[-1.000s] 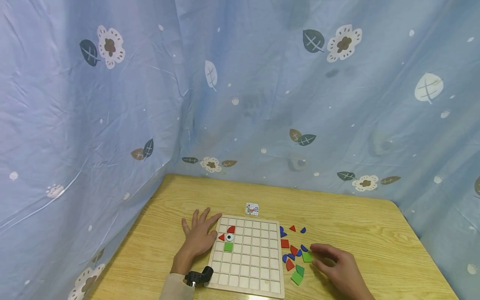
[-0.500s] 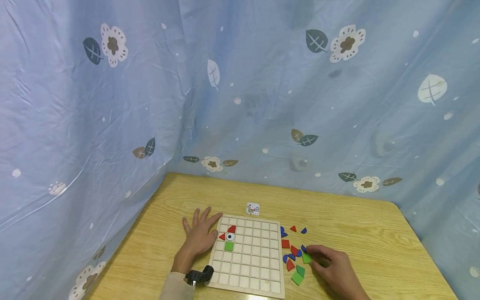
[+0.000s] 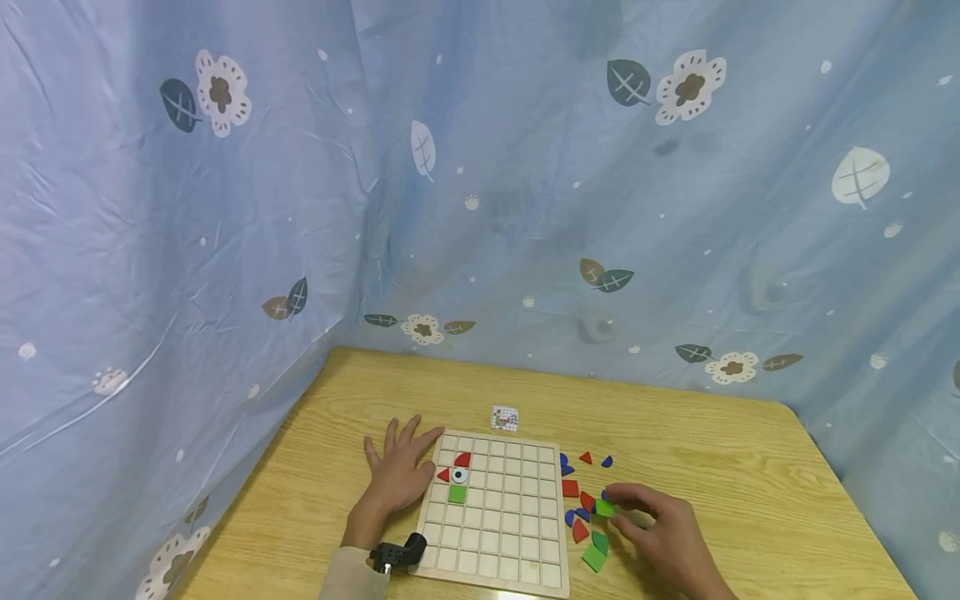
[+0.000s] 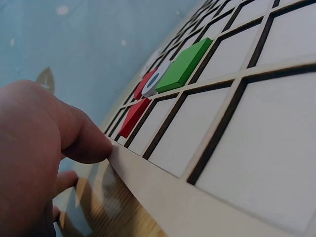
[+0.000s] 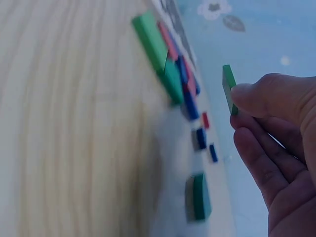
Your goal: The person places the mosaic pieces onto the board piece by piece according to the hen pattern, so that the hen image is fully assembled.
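My right hand (image 3: 663, 527) pinches a light green square tile (image 3: 604, 507) between thumb and fingers. In the right wrist view that tile (image 5: 228, 89) is lifted above the table, tilted on edge. My left hand (image 3: 401, 473) lies with spread fingers at the left edge of the wooden grid board (image 3: 501, 533), thumb touching its rim in the left wrist view. On the board sit a red quarter-circle (image 3: 462, 459), a red triangle (image 3: 444, 474), a white eye tile (image 3: 460, 475) and a green square (image 3: 457, 493).
Right of the board lie several loose pieces, among them a red square (image 3: 570, 488), a red triangle (image 3: 586, 457), a blue half-circle (image 3: 607, 461) and a green square (image 3: 595, 557). A small pattern card (image 3: 504, 418) lies behind the board. A blue curtain (image 3: 480, 183) hangs behind the table.
My right hand has taken hold of the green square and moved slightly left with it, raising it off the table. The left hand has stayed in place.
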Tool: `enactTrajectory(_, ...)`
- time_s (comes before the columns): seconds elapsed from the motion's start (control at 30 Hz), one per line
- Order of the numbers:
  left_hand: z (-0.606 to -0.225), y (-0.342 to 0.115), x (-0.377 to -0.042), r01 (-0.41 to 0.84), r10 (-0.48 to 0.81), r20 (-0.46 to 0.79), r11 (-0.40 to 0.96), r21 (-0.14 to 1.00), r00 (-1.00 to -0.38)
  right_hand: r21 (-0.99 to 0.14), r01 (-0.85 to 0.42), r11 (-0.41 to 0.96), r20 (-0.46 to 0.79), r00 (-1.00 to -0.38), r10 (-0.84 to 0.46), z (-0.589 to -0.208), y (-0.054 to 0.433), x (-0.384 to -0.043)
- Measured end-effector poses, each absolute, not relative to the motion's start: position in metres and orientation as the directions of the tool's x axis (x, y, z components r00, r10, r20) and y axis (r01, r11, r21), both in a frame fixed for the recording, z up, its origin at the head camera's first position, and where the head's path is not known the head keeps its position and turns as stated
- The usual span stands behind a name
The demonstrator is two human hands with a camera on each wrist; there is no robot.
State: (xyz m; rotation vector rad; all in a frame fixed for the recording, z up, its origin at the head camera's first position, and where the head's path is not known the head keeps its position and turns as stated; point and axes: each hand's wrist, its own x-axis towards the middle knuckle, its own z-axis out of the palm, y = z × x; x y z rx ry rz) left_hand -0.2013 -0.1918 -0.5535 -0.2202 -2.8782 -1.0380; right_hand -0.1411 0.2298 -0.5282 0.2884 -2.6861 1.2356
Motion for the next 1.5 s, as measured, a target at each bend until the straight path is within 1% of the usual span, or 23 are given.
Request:
enactTrajectory(0.17, -0.554, -0.192, -0.2, 0.154, 0.105, 0.114, 0.761, 0.63, -0.988, -0.767, -0.284, 0.576, 0.261, -0.957, -0.125, -0.526, 0.21, -0.141)
enactTrajectory(0.3, -0.554, -0.193, -0.2, 0.154, 0.102, 0.118, 0.758, 0.634, -0.988, -0.793, -0.35, 0.498, 0.305, -0.937, -0.173, -0.527, 0.19, -0.142)
enactTrajectory(0.4, -0.554, -0.193, -0.201, 0.155, 0.102, 0.12, 0.759, 0.632, -0.988, -0.788, -0.414, 0.455, 0.349, -0.91, -0.224, -0.528, 0.175, -0.144)
enactTrajectory(0.53, -0.554, -0.192, -0.201, 0.157, 0.104, 0.121, 0.761, 0.629, -0.987, -0.789, -0.449, 0.419, 0.359, -0.891, -0.278, -0.531, 0.154, -0.147)
enactTrajectory(0.87, -0.552, -0.191, -0.201, 0.168, 0.112, 0.127, 0.754, 0.635, -0.986, -0.819, -0.461, 0.342, 0.331, -0.866, -0.374, -0.534, 0.107, -0.156)
enactTrajectory(1.13, -0.552, -0.192, -0.201, 0.165, 0.108, 0.129, 0.764, 0.624, -0.986, -0.838, -0.449, 0.309, 0.306, -0.856, -0.416, -0.538, 0.075, -0.16)
enactTrajectory(1.4, -0.551, -0.191, -0.2, 0.165, 0.106, 0.13, 0.77, 0.617, -0.986, -0.838, -0.445, 0.315, 0.279, -0.847, -0.452, -0.546, 0.055, -0.161)
enactTrajectory(1.5, -0.551, -0.191, -0.201, 0.168, 0.11, 0.131, 0.769, 0.616, -0.985, -0.822, -0.466, 0.326, 0.294, -0.839, -0.458, -0.547, 0.052, -0.163)
